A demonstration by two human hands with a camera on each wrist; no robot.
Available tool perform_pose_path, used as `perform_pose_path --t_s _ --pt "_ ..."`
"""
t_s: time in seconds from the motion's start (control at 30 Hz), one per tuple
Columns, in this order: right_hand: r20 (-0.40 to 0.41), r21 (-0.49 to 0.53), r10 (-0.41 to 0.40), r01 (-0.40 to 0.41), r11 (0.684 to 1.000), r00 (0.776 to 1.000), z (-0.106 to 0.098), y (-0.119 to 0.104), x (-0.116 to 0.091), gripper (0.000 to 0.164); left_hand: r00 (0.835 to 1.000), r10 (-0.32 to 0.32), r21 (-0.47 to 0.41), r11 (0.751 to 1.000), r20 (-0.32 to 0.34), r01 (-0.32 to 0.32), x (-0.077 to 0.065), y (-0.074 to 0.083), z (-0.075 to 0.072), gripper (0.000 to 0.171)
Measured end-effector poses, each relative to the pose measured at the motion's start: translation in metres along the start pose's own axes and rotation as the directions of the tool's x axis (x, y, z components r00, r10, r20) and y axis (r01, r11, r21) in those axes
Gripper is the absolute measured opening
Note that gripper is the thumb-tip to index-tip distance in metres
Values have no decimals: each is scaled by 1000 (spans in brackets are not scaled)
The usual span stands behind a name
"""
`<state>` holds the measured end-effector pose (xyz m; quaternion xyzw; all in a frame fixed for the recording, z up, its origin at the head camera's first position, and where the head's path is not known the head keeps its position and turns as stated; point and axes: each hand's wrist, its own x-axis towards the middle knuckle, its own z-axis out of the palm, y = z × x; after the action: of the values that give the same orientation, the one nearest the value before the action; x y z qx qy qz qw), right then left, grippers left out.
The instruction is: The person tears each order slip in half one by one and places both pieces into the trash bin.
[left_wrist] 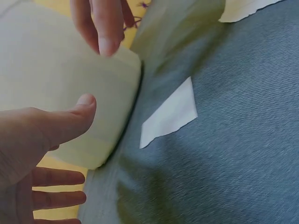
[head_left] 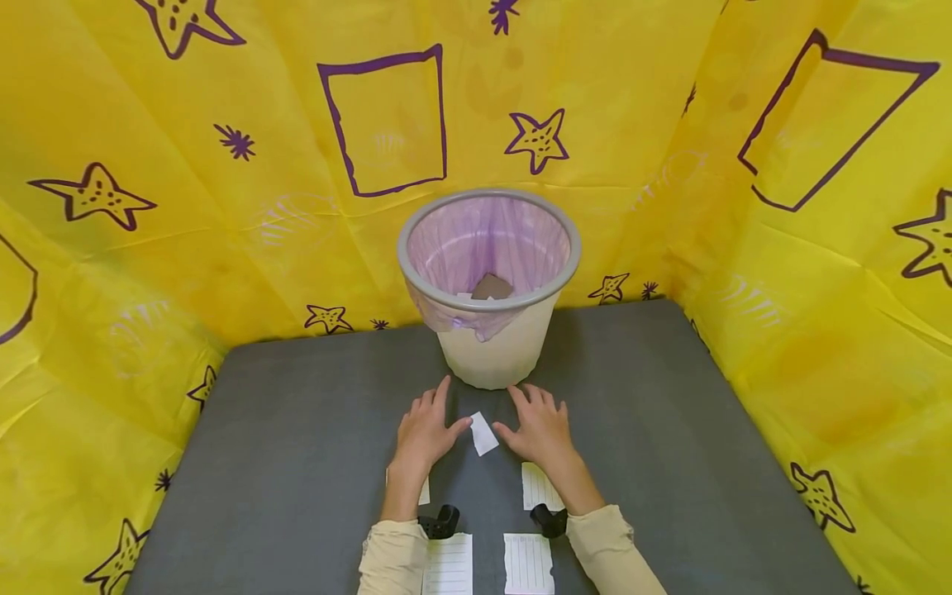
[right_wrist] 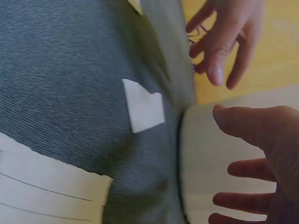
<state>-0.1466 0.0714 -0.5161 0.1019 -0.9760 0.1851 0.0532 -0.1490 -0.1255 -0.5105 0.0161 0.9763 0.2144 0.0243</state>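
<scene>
No words, brand or number can be read; what shows is drawn signs and ruling. On the yellow cloth [head_left: 632, 49], behind the far edge of the grey-covered table [head_left: 283, 463], stand purple star outlines [head_left: 537, 140], burst marks [head_left: 236, 142] and a four-sided outline [head_left: 387, 122]. One small star sits just above that far edge toward the far left corner, another near the far right corner. Farthest from the far edge, two pieces of paper [head_left: 529, 566] carry ruled lines, as does a paper piece [head_left: 537, 486] nearer it. The right wrist view shows dark ruling and a small cut-off mark, unreadable.
</scene>
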Motion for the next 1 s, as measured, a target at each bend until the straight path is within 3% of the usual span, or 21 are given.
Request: perform_pose_path --t_s 0.37,0.57,0.73,1.0 --pt "84 -56 5 0 998 996 18 -5 -3 60 994 91 13 996 68 -92 3 3 21 71" --pt "87 -100 -25 33 994 996 32 -10 2 62 969 197 109 971 152 -214 19 -2 23 51" --pt "71 -132 -21 30 991 997 49 -17 3 65 957 168 171 962 238 -212 30 3 28 41" --pt "87 -140 11 1 990 996 53 -23 4 51 956 110 204 964 270 -169 35 14 30 23"
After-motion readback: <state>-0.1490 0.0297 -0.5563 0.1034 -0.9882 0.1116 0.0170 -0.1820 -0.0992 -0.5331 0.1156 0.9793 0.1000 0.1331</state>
